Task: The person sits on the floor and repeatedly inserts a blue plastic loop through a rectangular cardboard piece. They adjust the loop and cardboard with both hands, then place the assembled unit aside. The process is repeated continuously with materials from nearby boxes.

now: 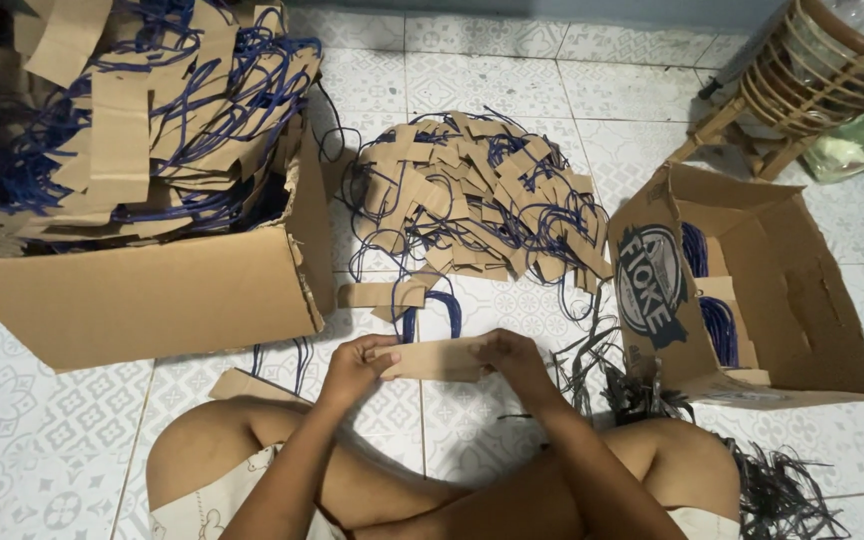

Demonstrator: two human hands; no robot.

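Head view: my left hand (352, 365) and right hand (512, 358) pinch opposite ends of a flat brown cardboard strip (437, 358), lying crosswise.

- Left hand (355, 362): fingers curled, thumb on top, pinching shut, wrist bent right.
- Right hand (512, 358): same pinch, mirrored, near left hand.
- Forearms converging from near edge, over crossed bare knees.

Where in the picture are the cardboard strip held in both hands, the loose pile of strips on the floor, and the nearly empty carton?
cardboard strip (437, 358), head view, middle of its flat face.
pile of strips (472, 195), head view, centre of the heap.
nearly empty carton (812, 300), head view, bare inner wall.
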